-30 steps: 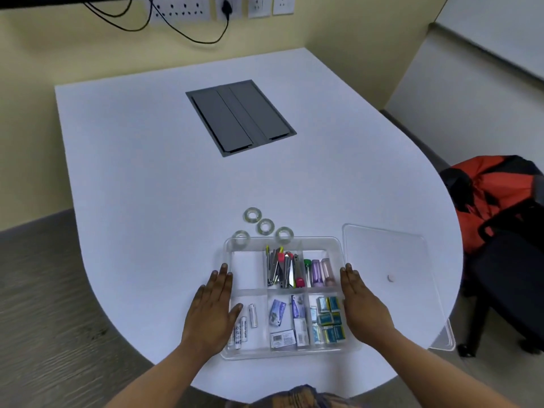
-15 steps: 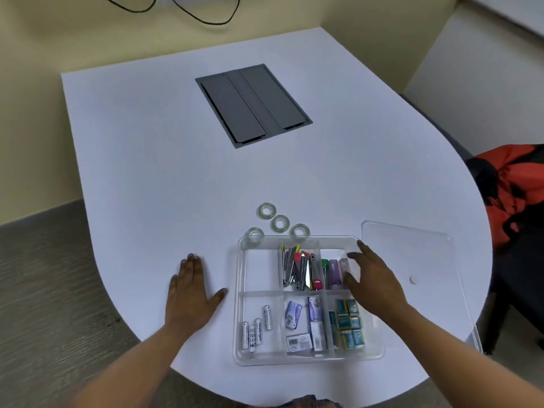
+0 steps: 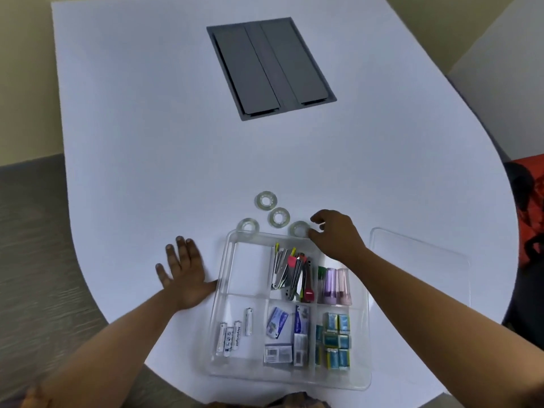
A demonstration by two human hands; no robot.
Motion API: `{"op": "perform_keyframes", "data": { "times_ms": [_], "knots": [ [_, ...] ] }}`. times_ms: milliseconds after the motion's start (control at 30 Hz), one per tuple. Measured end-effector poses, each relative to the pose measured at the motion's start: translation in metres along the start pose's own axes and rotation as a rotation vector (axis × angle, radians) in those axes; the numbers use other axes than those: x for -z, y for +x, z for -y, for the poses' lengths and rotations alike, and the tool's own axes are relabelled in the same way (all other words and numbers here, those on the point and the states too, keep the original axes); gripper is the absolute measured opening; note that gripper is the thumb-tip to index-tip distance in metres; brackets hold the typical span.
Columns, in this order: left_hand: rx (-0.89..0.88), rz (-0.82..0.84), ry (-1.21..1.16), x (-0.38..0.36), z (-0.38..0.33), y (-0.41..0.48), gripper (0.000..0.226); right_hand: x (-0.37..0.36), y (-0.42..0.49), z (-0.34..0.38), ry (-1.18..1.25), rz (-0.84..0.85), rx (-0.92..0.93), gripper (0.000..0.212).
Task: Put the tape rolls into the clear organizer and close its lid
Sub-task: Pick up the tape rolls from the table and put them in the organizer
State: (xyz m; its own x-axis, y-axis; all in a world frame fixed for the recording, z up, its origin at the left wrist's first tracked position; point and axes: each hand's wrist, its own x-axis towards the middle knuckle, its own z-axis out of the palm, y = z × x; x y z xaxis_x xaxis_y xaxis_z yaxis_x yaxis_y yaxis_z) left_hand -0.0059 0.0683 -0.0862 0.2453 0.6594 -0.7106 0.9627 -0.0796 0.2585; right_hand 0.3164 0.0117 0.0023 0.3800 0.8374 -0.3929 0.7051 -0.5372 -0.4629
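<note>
The white table (image 3: 176, 128) carried everything, its rounded near edge closest to the person. On it near that edge sat the clear organizer (image 3: 366, 343), open, with its lid (image 3: 421, 269) lying flat just to the right, toward the table's right edge. The organizer's far-left compartment was bare; the others held batteries, small boxes, clips and tubes.

The left hand (image 3: 182, 275) lay flat on the table, fingers spread and holding nothing, its thumb side touching the organizer's left wall. It looked placed to steady the box.

The right hand (image 3: 335, 237) reached over the organizer's far right corner, thumb and forefinger apart on either side of the nearest tape roll (image 3: 299, 229). Whether they had closed on it could not be told.

Four tape rolls lay flat just beyond the organizer's far wall. One (image 3: 248, 226) sat against the far left corner, two more (image 3: 278, 216) (image 3: 266, 200) ran in a line farther out, and the fourth was at the right hand.

The rolls looked small, light and stiff, with smooth glossy sides likely to slip under a pinch. A hold across the outer rim, or a fingertip hooked through the centre hole, would probably serve best. The lid seemed thin and rigid, probably best lifted by an edge.
</note>
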Motion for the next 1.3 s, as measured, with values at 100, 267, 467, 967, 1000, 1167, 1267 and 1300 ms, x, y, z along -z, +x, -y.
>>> {"op": "perform_keyframes", "data": {
  "times_ms": [100, 267, 467, 967, 1000, 1167, 1267, 1300],
  "knots": [
    [0.006, 0.013, 0.011, 0.0, -0.001, -0.001, 0.128, -0.01, 0.023, 0.003, -0.058, 0.087, -0.084, 0.042],
    [0.001, 0.039, 0.01, 0.005, -0.003, -0.005, 0.124, -0.021, 0.044, 0.013, -0.15, 0.142, -0.245, 0.054],
    [0.005, 0.07, 0.004, 0.012, -0.009, -0.013, 0.122, -0.019, 0.047, 0.026, -0.128, 0.059, -0.232, 0.044],
    [-0.039, 0.093, -0.003, 0.017, -0.008, -0.013, 0.125, -0.062, -0.05, 0.077, -0.39, 0.177, 0.506, 0.051],
    [-0.035, 0.093, -0.002, 0.016, -0.007, -0.013, 0.125, -0.068, -0.05, 0.077, -0.456, 0.177, 0.514, 0.049],
    [-0.018, 0.087, 0.001, 0.014, -0.006, -0.014, 0.126, -0.084, -0.049, 0.075, -0.636, 0.187, 0.505, 0.029],
    [-0.014, 0.084, 0.003, 0.014, -0.007, -0.014, 0.126, -0.089, -0.05, 0.074, -0.662, 0.19, 0.493, 0.025],
    [-0.013, 0.085, 0.003, 0.014, -0.007, -0.014, 0.126, -0.09, -0.051, 0.073, -0.671, 0.196, 0.491, 0.022]
  ]
}}
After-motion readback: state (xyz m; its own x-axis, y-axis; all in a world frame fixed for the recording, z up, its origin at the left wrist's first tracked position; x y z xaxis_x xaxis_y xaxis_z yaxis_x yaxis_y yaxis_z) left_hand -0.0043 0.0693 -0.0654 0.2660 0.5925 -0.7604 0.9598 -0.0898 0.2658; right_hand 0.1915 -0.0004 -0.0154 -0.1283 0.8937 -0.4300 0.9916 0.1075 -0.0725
